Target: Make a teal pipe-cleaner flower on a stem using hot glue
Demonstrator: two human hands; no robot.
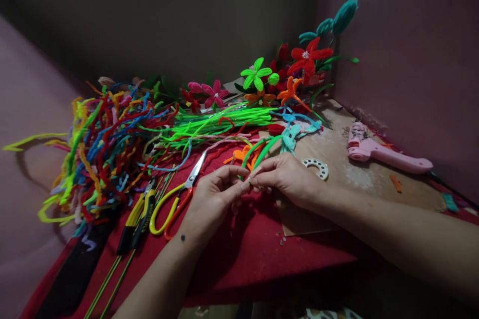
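My left hand (pixel 219 192) and my right hand (pixel 286 177) meet above the red cloth, fingertips pinched together and touching. Between them a green pipe cleaner (pixel 264 153) bends up in a loop, its lower ends running into my fingers. What lies right at the fingertips is partly hidden. Just behind the loop is an orange pipe-cleaner flower (pixel 243 153). To the left of my left hand lie scissors (pixel 183 193) with yellow and orange handles, blades parted. Beside them rest black-and-yellow pliers (pixel 137 217).
A tangled heap of coloured pipe cleaners (pixel 105 154) fills the left, next to a green bundle (pixel 224 122). Finished flowers (pixel 257 75) stand along the back wall. On the cardboard (pixel 359 182) at right are a pink glue gun (pixel 389 154) and a white ring with holes (pixel 316 168).
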